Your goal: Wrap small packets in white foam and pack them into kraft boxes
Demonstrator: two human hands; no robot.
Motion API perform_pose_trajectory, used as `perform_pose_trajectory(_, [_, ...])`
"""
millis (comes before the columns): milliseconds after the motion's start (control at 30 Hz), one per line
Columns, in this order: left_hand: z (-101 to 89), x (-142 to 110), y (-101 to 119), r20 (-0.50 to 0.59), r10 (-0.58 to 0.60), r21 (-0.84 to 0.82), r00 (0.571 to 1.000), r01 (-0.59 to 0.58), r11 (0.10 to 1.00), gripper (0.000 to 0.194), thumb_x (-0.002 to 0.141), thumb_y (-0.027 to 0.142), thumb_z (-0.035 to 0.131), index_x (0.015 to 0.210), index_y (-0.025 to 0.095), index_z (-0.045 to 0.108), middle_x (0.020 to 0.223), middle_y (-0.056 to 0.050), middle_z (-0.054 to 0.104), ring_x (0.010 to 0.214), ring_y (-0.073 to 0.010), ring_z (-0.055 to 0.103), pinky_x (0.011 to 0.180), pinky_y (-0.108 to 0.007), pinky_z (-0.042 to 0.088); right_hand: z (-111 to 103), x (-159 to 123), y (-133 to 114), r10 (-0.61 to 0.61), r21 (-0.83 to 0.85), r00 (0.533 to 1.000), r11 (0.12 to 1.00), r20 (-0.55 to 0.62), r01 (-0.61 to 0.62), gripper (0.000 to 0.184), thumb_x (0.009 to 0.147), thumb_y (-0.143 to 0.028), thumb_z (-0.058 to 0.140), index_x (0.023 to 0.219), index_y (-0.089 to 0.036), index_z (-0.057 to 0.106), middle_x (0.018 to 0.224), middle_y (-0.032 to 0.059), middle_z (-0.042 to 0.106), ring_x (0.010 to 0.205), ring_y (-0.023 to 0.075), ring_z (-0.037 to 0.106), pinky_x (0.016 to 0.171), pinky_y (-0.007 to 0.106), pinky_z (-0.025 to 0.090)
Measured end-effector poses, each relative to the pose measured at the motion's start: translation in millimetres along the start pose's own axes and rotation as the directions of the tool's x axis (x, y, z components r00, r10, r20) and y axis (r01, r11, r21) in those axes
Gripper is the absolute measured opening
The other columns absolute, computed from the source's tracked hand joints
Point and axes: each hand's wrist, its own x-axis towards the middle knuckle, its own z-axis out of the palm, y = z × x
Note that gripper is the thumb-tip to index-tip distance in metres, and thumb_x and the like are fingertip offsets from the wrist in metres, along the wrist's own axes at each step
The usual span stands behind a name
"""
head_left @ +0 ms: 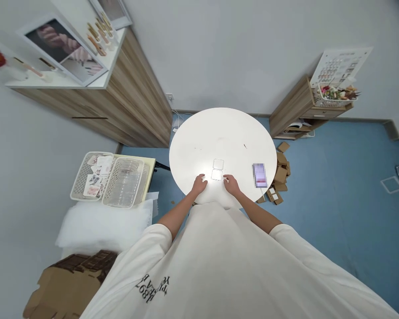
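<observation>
A small clear square case [216, 175] lies unfolded on the round white table [199, 133], its two square halves one above the other. It looks see-through, and I cannot make out anything in it. Just left of the lower half, my left hand [199, 184] rests at the table with loosely bent fingers, thumb and fingers apart. On the other side my right hand [231, 184] mirrors it, fingers bent and apart, its tips close to the case's right edge. Neither hand grips anything that I can see.
A phone with a blurred screen [260, 175] lies at the table's right, and a small dark thin object [245, 146] further back. Left are a basket of cards [76, 181], a basket of clear packs [109, 195] and a wooden cabinet [136, 88]. Cardboard boxes [280, 175] lie on the floor.
</observation>
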Motion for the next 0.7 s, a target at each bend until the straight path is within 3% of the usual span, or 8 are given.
perform_pose_trajectory(167, [-36.0, -23, -13, -0.159, -0.011, -0.090, 0.987, -0.004, 0.996, 0.045, 0.088, 0.021, 0.062, 0.133, 0.022, 0.056, 0.150, -0.013, 0.051, 0.133, -0.0272, 0.055, 0.104, -0.037, 0.049, 0, 17, -31, -0.148, 0.016, 0.988, 0.989, 0.042, 0.148, 0.035, 0.096, -0.024, 0.044, 0.126, -0.019, 0.062, 0.137, 0.0107, 0.059, 0.123, 0.0215, 0.059, 0.107, 0.037, 0.047])
perform_pose_trajectory(333, [-80.3, -52, -33, -0.320, -0.037, -0.158, 0.947, -0.015, 0.987, 0.042, 0.092, 0.026, 0.061, 0.133, 0.024, 0.057, 0.150, -0.013, 0.051, 0.134, -0.0268, 0.054, 0.101, -0.034, 0.051, 26, 26, -89, -0.291, 0.011, 0.943, 0.956, 0.162, 0.293, 0.035, 0.096, -0.024, 0.044, 0.124, -0.021, 0.063, 0.135, 0.0096, 0.061, 0.119, 0.0209, 0.062, 0.104, 0.037, 0.048])
perform_pose_trajectory(533, [-147.3, -83, -58, -0.486, -0.010, -0.157, 0.874, -0.076, 0.985, 0.042, 0.092, 0.030, 0.062, 0.133, 0.025, 0.058, 0.147, -0.012, 0.055, 0.134, -0.0283, 0.054, 0.105, -0.037, 0.049, 75, 24, -165, -0.464, 0.022, 0.837, 0.878, 0.290, 0.479, 0.034, 0.097, -0.024, 0.044, 0.123, -0.022, 0.066, 0.133, 0.0075, 0.064, 0.115, 0.0189, 0.063, 0.102, 0.035, 0.050])
perform_pose_trajectory(700, [-206.6, -93, -95, -0.578, 0.025, -0.169, 0.815, -0.150, 0.974, 0.040, 0.091, 0.022, 0.060, 0.130, 0.022, 0.061, 0.141, -0.011, 0.060, 0.129, -0.0246, 0.059, 0.108, -0.038, 0.047, 136, 16, -227, -0.533, 0.010, 0.760, 0.821, 0.373, 0.571, 0.033, 0.096, -0.020, 0.045, 0.121, -0.022, 0.068, 0.130, 0.0074, 0.066, 0.111, 0.0181, 0.065, 0.103, 0.034, 0.049])
